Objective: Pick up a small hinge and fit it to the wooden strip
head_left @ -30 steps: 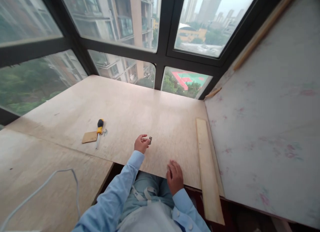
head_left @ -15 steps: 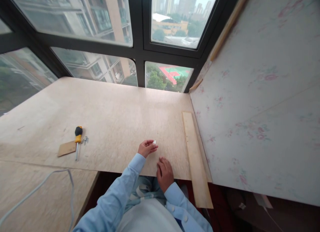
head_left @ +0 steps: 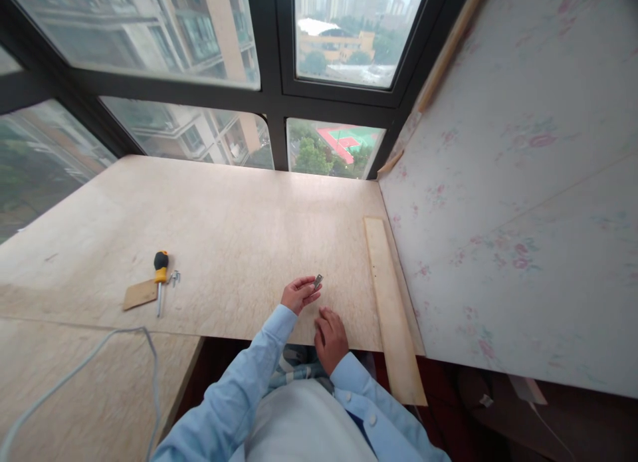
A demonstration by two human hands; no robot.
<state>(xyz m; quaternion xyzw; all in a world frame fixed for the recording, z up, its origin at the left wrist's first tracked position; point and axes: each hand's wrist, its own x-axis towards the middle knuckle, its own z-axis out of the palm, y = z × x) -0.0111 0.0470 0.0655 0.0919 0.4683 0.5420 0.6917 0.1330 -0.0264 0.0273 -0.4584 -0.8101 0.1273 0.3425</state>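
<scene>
At the pale, wood-grained tabletop (head_left: 224,216): one small, flat, grey metal plate (head_left: 318,282), raised above the surface, pinched between thumb and fingers of the left hand (head_left: 298,294) (its finer details too small to read); one right hand (head_left: 331,337), at the near edge, loosely bent, thumb apart, gripping nothing visible; one screwdriver with black-and-yellow handle (head_left: 160,268), at left, beside a tan rectangular piece (head_left: 138,295); several small silvery screws (head_left: 175,276), just right of it; one long, pale wooden board (head_left: 391,302), at right, overhanging the near edge.
</scene>
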